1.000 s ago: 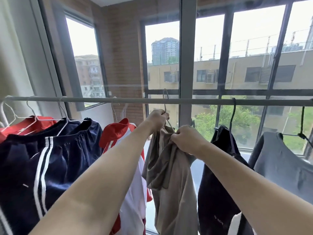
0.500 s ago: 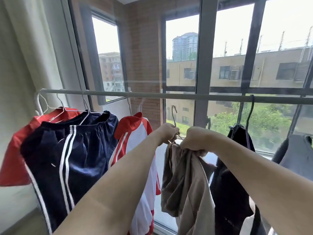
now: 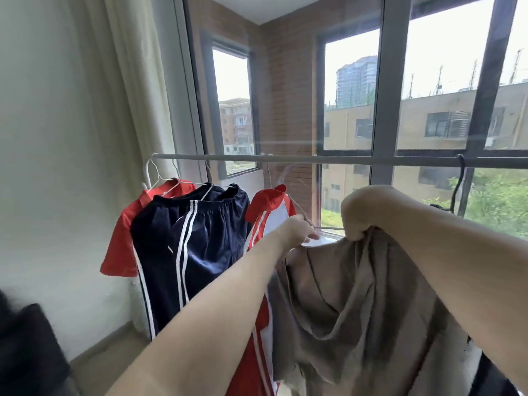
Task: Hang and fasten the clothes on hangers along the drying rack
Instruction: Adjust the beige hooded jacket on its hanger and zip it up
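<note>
- My right hand point(image 3: 360, 215) is a closed fist bunching the top edge of the grey-brown shirt point(image 3: 354, 307); gripped high so the cloth hangs free below and nothing drags.
- My left hand point(image 3: 300, 230) pinches the thin wire hanger point(image 3: 307, 217) at the shirt's collar end. The hook itself is blurred; I can't tell which way it points.
- Shirt and hanger sit below the rack bar point(image 3: 314, 159), near me and not hooked on. Reads as the hanger being held off the rod so both hands can seat the shirt on it.
- Two-hand split makes sense: one steadies the wire, the other feeds cloth.
- Far left on the bar, already hung on white hangers: red shirt point(image 3: 123, 238), navy striped shorts point(image 3: 200, 247), red-and-white top point(image 3: 271, 212). They're packed close, probably to leave room.
- The open stretch of bar lies between the red-and-white top and the black hanger hook point(image 3: 460, 178) on the right; that's the likely slot.
- Risk as I judge it: limp fabric slipping off one shoulder of the wire while lifting.
</note>
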